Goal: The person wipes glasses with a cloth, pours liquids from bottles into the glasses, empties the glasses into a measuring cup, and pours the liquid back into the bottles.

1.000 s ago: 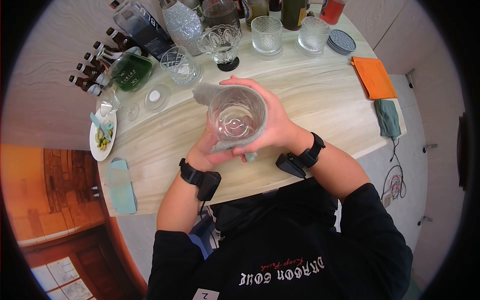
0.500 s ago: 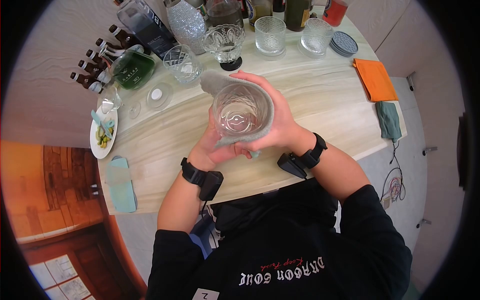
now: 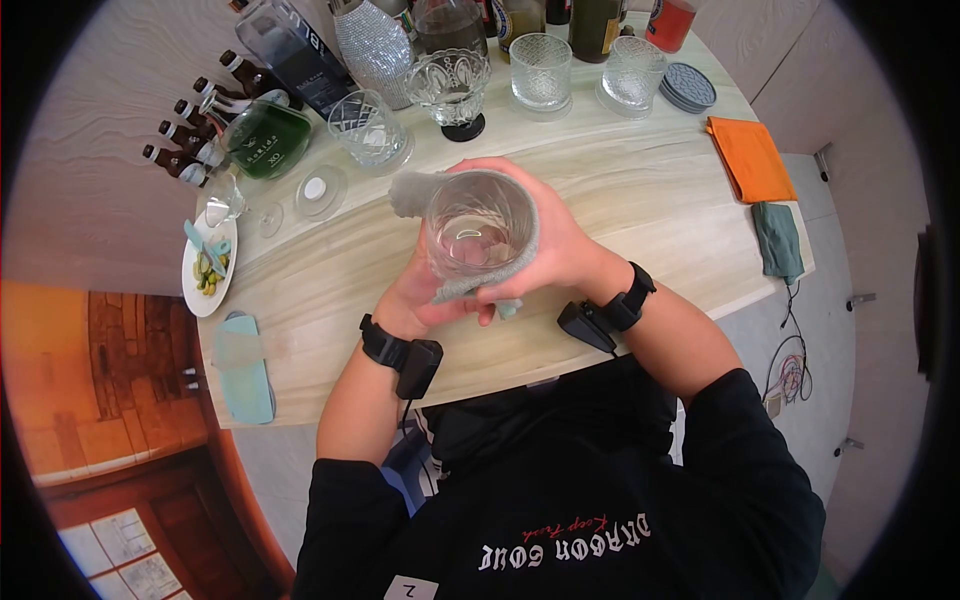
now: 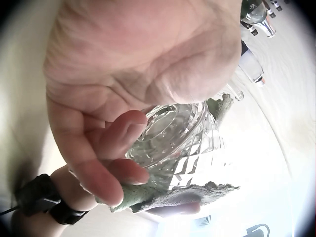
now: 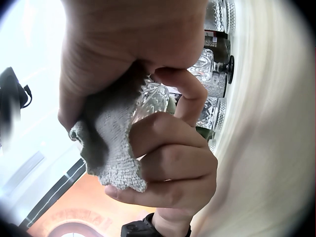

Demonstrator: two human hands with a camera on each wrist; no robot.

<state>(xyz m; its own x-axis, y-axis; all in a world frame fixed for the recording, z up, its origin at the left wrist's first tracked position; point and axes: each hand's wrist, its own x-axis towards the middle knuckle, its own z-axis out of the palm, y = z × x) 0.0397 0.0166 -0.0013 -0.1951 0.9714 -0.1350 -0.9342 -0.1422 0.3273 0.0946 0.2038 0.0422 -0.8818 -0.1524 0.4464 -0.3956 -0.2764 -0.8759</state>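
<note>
A cut-glass tumbler [image 3: 482, 215] is held above the pale wooden table [image 3: 650, 210], near its front edge, with its open mouth tipped toward the head camera. The right hand [image 3: 553, 235] grips it from the right with a gray cloth [image 3: 415, 190] between skin and glass, thumb on the near side and fingers reaching round the far side. The left hand [image 3: 412, 292] closes in from the left and below with curled fingers, so the tumbler sits in a snug cradle between the two. The cloth probably keeps the right palm from slipping on the smooth wall, and the left hand likely steadies the lower part. The other glassware, such as the footed glass bowl [image 3: 447, 88] and the textured tumblers [image 3: 540, 72], stands along the far side, presumably out of the forearms' way. From above, the head view looks straight into the tumbler and shows a flap of cloth jutting past it, but the underside of the grip is hidden. The left wrist view supplies the diamond facets on the outer wall (plus what looks like the round base) and the cloth's ragged edge. The right wrist view alone shows the left hand's folded fingers stacked one below another, and the cloth's knitted weave; how many of those fingertips press bare glass rather than cloth, I cannot tell.
</note>
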